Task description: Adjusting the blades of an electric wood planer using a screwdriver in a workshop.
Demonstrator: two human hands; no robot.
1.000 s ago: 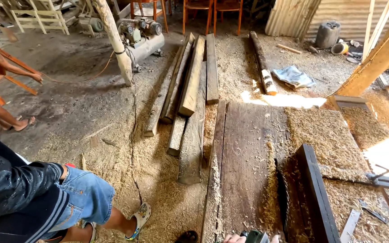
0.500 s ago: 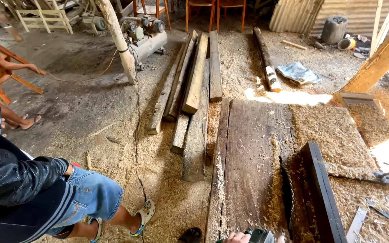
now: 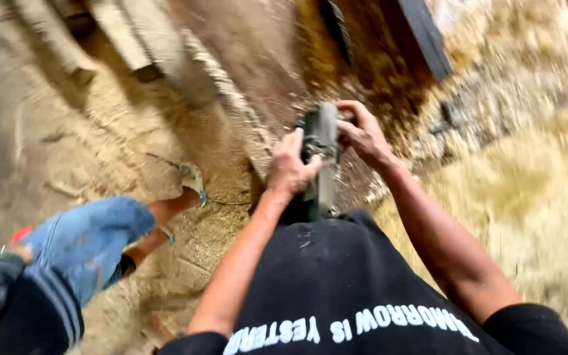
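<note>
The view is blurred by motion. Both my hands hold a dark green and grey power tool [image 3: 320, 154] in front of my black shirt. My left hand [image 3: 290, 167] grips its left side and my right hand [image 3: 361, 131] wraps its upper right side. Beyond the tool lies a broad dark wooden plank [image 3: 251, 72] covered in sawdust.
Another person in blue shorts [image 3: 90, 240], a dark jacket and sandals crouches at the lower left. A dark beam [image 3: 425, 36] and a saw blade [image 3: 336, 26] lie at the top. Sawdust [image 3: 520, 171] covers the ground on the right. Blurred timbers [image 3: 133, 39] lie at the top left.
The view has swung sharply downward, from the wide yard to my own hands and chest. The tool, earlier just peeking in at the bottom edge, is now in the middle, held in both hands.
</note>
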